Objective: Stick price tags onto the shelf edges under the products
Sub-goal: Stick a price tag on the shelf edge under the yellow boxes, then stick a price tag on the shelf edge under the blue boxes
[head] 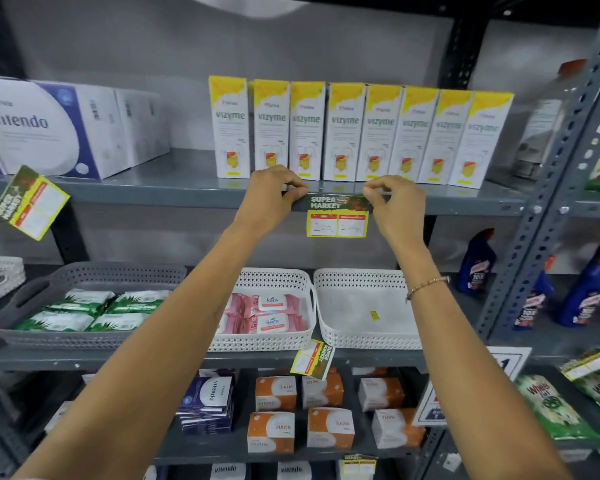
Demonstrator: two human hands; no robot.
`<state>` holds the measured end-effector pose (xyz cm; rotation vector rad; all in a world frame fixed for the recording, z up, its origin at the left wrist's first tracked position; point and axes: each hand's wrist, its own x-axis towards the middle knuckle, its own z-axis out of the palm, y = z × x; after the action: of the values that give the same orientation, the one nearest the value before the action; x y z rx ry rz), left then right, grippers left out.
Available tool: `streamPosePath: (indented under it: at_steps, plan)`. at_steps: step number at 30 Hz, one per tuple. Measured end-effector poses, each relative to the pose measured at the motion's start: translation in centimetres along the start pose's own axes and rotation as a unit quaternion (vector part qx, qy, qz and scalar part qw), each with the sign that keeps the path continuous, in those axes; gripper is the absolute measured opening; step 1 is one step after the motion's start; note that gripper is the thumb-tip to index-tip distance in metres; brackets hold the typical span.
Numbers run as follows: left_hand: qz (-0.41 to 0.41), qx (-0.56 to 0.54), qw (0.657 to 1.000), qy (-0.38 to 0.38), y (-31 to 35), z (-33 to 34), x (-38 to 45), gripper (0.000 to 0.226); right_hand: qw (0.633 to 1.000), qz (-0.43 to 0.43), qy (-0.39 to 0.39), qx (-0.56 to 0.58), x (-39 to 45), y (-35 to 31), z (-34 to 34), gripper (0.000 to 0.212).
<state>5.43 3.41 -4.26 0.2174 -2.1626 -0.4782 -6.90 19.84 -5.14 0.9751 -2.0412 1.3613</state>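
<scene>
A green and yellow "Super Market" price tag [337, 216] lies against the grey shelf edge [174, 195], under a row of yellow and white Vizyme boxes [343, 131]. My left hand [274, 195] pinches its top left corner. My right hand [395, 199] pinches the top right corner. The tag's lower half, with two white price fields, hangs below the edge. Another tag [30, 202] hangs tilted from the same edge at the left, under the Vitendo boxes [49, 128]. A third tag [313, 359] sits crooked on the shelf edge below.
One shelf down stand a grey basket of green packs [84, 306], a white basket of pink Kara wipes [271, 313] and a white basket [364, 306] holding only a small yellow sticker. Blue bottles [478, 261] stand at the right beside a perforated upright [541, 209]. Orange boxes [326, 410] fill the lower shelf.
</scene>
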Motion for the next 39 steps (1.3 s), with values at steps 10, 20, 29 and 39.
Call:
streamPosePath:
  at_steps: [10, 20, 29, 39]
  plan:
    - [0.017, 0.058, 0.993, 0.100, -4.8, -8.9, -2.6, 0.009, 0.981, -0.189, -0.035, -0.020, -3.2, -11.6, 10.0, 0.009]
    - [-0.192, 0.127, 0.947, 0.226, -18.9, -24.6, -8.2, 0.012, 0.956, -0.243, -0.161, 0.009, -3.4, -24.8, 22.2, 0.014]
    - [-0.259, 0.104, 0.929, 0.243, -26.8, -25.8, -12.5, 0.023, 0.940, -0.261, -0.218, -0.042, -3.6, -32.3, 31.6, 0.018]
    - [-0.236, 0.001, 0.937, 0.256, -29.4, -24.8, -13.7, 0.019, 0.953, -0.225, -0.183, -0.091, -3.0, -34.0, 32.4, 0.007]
